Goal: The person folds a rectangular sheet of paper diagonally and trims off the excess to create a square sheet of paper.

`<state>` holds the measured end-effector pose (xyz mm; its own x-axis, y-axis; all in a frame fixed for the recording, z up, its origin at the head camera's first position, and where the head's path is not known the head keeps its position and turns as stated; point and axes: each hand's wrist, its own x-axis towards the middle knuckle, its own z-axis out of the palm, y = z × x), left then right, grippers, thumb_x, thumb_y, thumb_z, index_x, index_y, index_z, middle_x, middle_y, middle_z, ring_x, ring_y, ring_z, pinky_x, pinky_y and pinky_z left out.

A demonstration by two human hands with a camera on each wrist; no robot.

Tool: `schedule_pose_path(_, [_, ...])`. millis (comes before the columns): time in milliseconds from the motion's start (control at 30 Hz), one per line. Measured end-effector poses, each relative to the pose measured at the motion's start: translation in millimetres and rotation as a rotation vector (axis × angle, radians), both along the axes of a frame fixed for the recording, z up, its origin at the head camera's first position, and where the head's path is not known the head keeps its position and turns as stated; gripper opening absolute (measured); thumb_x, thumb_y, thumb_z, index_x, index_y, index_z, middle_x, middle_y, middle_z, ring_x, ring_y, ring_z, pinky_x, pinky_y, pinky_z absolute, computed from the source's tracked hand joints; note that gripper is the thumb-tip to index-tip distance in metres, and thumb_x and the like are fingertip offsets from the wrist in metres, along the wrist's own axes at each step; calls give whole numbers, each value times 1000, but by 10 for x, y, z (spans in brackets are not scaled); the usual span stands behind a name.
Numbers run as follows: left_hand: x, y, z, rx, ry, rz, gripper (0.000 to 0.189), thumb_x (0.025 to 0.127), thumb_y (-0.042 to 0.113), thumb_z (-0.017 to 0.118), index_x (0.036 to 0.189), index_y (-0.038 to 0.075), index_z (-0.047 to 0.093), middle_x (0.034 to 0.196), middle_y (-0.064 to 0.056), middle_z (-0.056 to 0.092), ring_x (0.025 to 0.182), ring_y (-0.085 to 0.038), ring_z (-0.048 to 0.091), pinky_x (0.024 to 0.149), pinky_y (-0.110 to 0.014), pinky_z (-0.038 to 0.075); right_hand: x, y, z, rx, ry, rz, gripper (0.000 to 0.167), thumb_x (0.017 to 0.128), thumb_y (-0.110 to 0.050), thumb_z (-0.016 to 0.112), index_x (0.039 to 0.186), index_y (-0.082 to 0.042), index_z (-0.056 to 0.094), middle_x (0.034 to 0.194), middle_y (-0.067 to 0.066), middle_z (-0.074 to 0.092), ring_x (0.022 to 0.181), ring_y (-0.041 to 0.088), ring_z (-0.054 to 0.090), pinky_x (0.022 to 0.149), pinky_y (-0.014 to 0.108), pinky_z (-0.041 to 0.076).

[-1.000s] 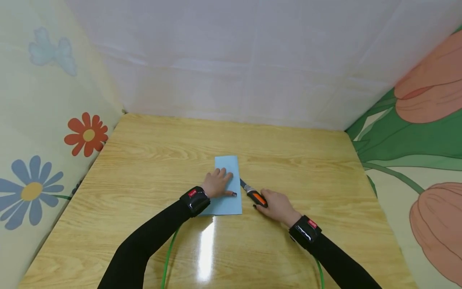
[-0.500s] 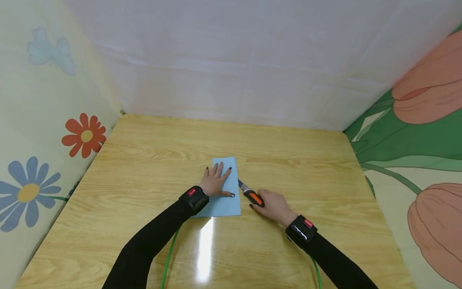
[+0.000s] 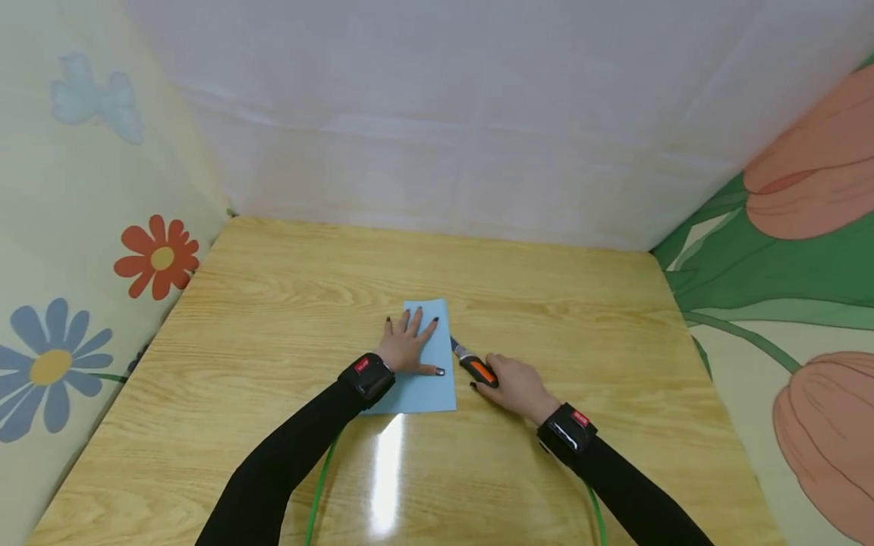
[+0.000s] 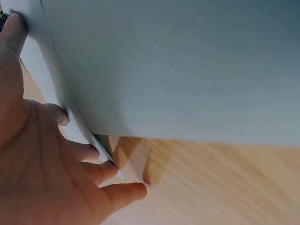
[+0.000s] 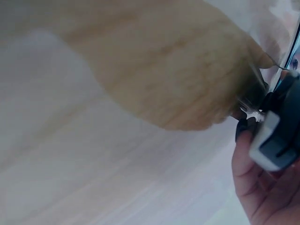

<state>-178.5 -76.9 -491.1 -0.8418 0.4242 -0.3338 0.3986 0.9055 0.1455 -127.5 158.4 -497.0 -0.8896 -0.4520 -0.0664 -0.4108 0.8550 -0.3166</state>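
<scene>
In the head view a light blue folded paper (image 3: pixel 426 396) lies mid-table. My left hand (image 3: pixel 403 352) rests spread on it, thumb near the right edge. The left wrist view shows a broad flap of the paper (image 4: pixel 178 70) standing up beside the left hand's palm (image 4: pixel 42 164). My right hand (image 3: pixel 519 387) grips a utility knife (image 3: pixel 479 371) by its black and orange handle. The blade points up-left and meets the paper's right edge; whether its tip sits inside the fold cannot be told. In the right wrist view, fingers hold the knife handle (image 5: pixel 276 140).
A wood-grain table (image 3: pixel 567 303) spreads under both hands. White cloth (image 3: pixel 471 129) hangs behind it, with flowered cloth (image 3: pixel 61 189) at the left and right sides. Green cords (image 3: pixel 319 485) trail from both wrists. A bright reflection lies on the tabletop in front of the paper.
My left hand's fingers have spread and straightened on the paper. The right hand and knife hold nearly the same place at the paper's edge. The whole head view has shifted slightly.
</scene>
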Motion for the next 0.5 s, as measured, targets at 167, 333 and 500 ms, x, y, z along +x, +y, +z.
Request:
schedule_pose_path(167, [-3, -21, 23, 25, -4, 15, 94, 80, 57, 65, 151, 14, 21, 154, -22, 7, 140, -43, 7, 109, -60, 15, -50, -28, 11, 0, -1, -1, 29, 83, -36, 69, 89, -12, 54, 70, -3, 48, 57, 10, 42, 50, 23, 32])
schedule_pose_path(333, [-11, -10, 4, 45, -15, 4, 94, 80, 57, 65, 151, 14, 21, 154, -23, 7, 140, -44, 6, 109, -59, 15, -54, -19, 21, 31, -38, -28, 29, 82, -36, 70, 89, -12, 54, 69, -4, 48, 56, 11, 42, 50, 23, 32])
schedule_pose_path(500, [-12, -1, 7, 38, -13, 8, 94, 80, 58, 64, 151, 14, 20, 154, -22, 6, 140, -43, 6, 109, -59, 15, -112, -48, 17, 23, -40, -33, 31, 84, -38, 68, 92, -11, 54, 72, -3, 49, 58, 11, 43, 51, 23, 32])
